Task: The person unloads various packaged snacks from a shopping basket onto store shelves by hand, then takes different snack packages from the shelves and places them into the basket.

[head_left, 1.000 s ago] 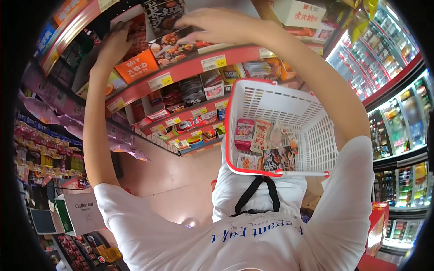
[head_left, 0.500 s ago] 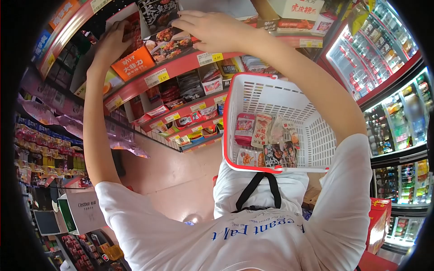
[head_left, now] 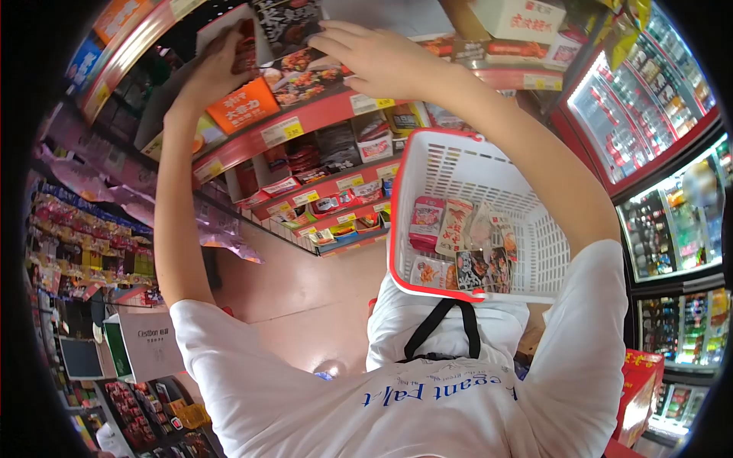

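My left hand [head_left: 214,72] reaches into an orange-fronted display box [head_left: 243,107] on the upper shelf. Its fingers and thumb close around a red snack packet [head_left: 244,49]; the fingertips are partly blurred. Beside it, my right hand [head_left: 374,57] is open, fingers spread, with its fingertips at the edge of a display box [head_left: 309,76] of black snack packets [head_left: 286,23]. A white shopping basket [head_left: 527,206] with a red rim hangs near my right forearm. Inside lie several snack packets, among them a pink one [head_left: 426,217] and a black one [head_left: 482,269].
Lower shelves [head_left: 336,187] carry more packaged snacks. Drinks fridges [head_left: 672,206] line the right side. Hanging snack bags [head_left: 92,237] and a white Cestbon carton [head_left: 149,343] are on the left. Pinkish floor [head_left: 282,282] shows below the shelves.
The view has shifted, so the shelves and basket appear farther right. My left hand's fingers have moved around the red packet. My right hand stays by the black packets.
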Action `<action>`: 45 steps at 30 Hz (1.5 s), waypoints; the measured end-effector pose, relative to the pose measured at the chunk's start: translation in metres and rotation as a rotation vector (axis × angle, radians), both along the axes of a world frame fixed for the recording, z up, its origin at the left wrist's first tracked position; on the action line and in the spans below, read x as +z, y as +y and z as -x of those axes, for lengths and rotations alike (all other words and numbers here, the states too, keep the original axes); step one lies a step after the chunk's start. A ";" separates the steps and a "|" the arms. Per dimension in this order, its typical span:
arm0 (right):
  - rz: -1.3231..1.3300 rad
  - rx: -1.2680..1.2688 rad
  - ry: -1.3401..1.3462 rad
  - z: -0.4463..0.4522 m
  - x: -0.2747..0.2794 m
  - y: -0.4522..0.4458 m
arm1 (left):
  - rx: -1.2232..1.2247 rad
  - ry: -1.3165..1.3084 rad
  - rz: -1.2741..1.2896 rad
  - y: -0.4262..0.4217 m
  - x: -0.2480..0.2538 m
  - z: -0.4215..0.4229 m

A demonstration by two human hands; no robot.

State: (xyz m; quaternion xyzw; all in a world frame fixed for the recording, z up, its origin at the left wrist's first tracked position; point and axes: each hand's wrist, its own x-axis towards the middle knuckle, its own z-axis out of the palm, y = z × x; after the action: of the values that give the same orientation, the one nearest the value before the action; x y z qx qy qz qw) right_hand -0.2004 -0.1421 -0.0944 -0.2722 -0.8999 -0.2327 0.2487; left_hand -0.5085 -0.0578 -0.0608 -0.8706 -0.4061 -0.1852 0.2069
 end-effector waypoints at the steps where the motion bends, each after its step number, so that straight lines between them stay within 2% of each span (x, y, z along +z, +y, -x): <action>1: -0.033 0.006 0.036 0.000 -0.002 0.002 | -0.063 -0.035 0.007 -0.001 0.001 -0.001; 3: -0.071 0.035 0.072 0.001 -0.006 0.004 | 0.004 -0.039 0.037 0.000 0.003 0.001; 4: -0.045 0.025 0.078 0.001 -0.005 0.003 | -0.030 -0.143 0.135 -0.008 0.004 -0.002; 5: -0.019 0.012 0.084 0.000 -0.005 0.003 | -0.027 -0.095 0.046 -0.005 0.004 -0.001; 11: 0.020 0.018 0.081 0.001 -0.005 0.001 | -0.073 -0.092 -0.015 -0.003 0.007 -0.003; 13: -0.016 0.019 0.096 0.002 -0.007 0.004 | -0.158 -0.193 0.085 0.001 0.010 -0.002; 14: -0.022 0.022 0.096 0.003 -0.006 0.005 | -0.083 -0.235 0.240 0.003 0.011 0.000; 19: -0.007 0.016 0.114 0.004 -0.004 -0.001 | -0.182 -0.310 0.238 0.009 0.011 -0.002; 21: -0.009 0.021 0.118 0.005 -0.005 -0.001 | -0.164 -0.249 0.012 -0.001 0.012 -0.006; 24: -0.009 0.023 0.130 0.005 -0.004 -0.005 | -0.169 -0.131 -0.135 0.007 0.013 0.000; 28: -0.027 0.021 0.150 0.006 -0.006 -0.005 | -0.169 -0.161 -0.127 0.007 0.013 0.002; 31: -0.024 0.026 0.158 0.006 -0.007 -0.004 | -0.042 -0.139 -0.068 0.003 0.012 -0.001; 33: -0.015 0.037 0.165 0.006 -0.008 -0.004 | 0.025 -0.158 -0.098 0.001 0.012 -0.006; 37: 0.003 0.029 0.158 0.006 -0.007 -0.005 | 0.011 -0.100 -0.203 0.010 0.007 -0.002; 40: -0.025 0.056 0.184 0.007 -0.010 -0.002 | 0.141 -0.157 -0.220 0.019 0.005 0.001; 42: -0.015 0.055 0.192 0.007 -0.010 -0.002 | 0.204 -0.048 -0.147 0.023 0.008 0.005; 45: 0.003 0.051 0.205 0.008 -0.010 -0.004 | 0.228 0.002 -0.214 0.022 0.011 0.001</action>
State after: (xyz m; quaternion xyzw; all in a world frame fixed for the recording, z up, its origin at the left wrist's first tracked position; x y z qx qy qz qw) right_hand -0.2089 -0.1465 -0.1041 -0.2720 -0.8768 -0.1959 0.3449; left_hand -0.5098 -0.0361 -0.0494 -0.7920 -0.4802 -0.2019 0.3183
